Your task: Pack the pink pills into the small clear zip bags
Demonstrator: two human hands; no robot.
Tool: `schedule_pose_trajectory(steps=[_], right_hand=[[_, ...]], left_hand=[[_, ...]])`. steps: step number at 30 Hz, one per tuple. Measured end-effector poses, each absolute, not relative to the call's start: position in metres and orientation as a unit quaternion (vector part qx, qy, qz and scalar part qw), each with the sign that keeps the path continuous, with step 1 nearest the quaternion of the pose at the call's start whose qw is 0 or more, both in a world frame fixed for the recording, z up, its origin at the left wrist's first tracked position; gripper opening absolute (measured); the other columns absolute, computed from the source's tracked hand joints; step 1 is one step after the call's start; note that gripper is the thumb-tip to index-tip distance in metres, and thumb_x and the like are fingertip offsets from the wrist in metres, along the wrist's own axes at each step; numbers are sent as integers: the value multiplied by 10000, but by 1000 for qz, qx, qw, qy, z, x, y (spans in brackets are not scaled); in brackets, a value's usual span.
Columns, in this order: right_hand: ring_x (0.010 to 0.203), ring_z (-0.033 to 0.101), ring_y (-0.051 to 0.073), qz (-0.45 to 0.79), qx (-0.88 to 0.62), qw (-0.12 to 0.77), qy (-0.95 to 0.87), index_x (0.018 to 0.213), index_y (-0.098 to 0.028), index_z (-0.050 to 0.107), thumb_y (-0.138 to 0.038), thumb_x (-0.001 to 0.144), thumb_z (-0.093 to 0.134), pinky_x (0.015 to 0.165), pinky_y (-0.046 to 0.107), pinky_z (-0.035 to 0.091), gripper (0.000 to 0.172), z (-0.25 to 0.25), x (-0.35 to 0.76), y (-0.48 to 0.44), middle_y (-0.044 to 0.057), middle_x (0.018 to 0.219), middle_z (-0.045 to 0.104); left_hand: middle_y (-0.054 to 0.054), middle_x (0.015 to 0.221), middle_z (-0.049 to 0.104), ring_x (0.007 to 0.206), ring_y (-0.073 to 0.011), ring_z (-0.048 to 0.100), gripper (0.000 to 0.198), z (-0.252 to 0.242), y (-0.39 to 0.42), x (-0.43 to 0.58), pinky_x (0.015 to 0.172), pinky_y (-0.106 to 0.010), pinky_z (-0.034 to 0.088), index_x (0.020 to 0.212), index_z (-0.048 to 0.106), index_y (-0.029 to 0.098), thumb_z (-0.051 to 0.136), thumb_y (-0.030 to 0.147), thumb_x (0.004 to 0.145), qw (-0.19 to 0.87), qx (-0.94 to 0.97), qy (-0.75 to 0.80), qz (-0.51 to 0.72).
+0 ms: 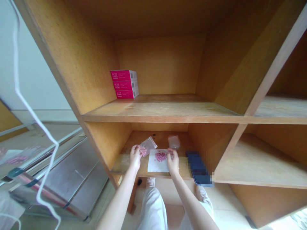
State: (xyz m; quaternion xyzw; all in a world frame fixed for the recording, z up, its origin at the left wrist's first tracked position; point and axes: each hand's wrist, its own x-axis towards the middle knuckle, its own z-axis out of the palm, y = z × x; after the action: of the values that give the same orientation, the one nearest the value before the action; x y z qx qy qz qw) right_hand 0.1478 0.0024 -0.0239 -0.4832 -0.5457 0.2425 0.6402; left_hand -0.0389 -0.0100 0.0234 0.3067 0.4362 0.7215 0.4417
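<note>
Our forearms (120,198) reached into the lower wooden shelf compartment (107,143), below three stacked magenta boxes (124,84) at twelve o'clock. Our left hand (135,157) pinched a clear zip bag (149,145), its long axis tilted toward two o'clock, seemingly held clear of the white paper sheet (155,166) and its central heap of pink pellets (160,156). Our right hand's (173,162) curled fingers (170,152) sat at the sheet's edge; whether they gripped anything, we couldn't tell.

This looks like a storeroom, perhaps a pharmacy's: wooden shelves (163,108) hold stacked pink boxes (124,84), with pink pellets (160,156) on paper (153,166) beside a plastic bag (148,145). A steel cabinet (72,182) stands nearby on a tiled floor (223,217).
</note>
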Motion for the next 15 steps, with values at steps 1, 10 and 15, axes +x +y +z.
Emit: schedule_pose_trajectory(steps=[1,10,15], right_hand=[[841,538,184,242,-483,639,-547,904,-172,557,-205,724,412,779,331,409,234,-23,148,2,64,909,585],[838,540,187,232,-477,646,-549,882,-177,566,-200,721,414,773,336,413,223,-18,146,-1,58,880,591],[866,539,188,215,-448,652,-573,857,-186,576,-216,749,404,793,342,407,206,-10,144,-7,58,876,593]], left_hand=[[15,622,590,519,-123,588,317,18,-11,-38,490,-224,415,811,419,193,601,407,664,439,304,445,718],[45,615,560,496,-81,555,416,-21,-15,-39,458,-174,395,840,465,189,641,484,606,446,309,471,695],[40,619,563,511,-87,570,421,-22,-16,-42,419,-147,345,837,478,187,643,493,598,446,305,477,693]])
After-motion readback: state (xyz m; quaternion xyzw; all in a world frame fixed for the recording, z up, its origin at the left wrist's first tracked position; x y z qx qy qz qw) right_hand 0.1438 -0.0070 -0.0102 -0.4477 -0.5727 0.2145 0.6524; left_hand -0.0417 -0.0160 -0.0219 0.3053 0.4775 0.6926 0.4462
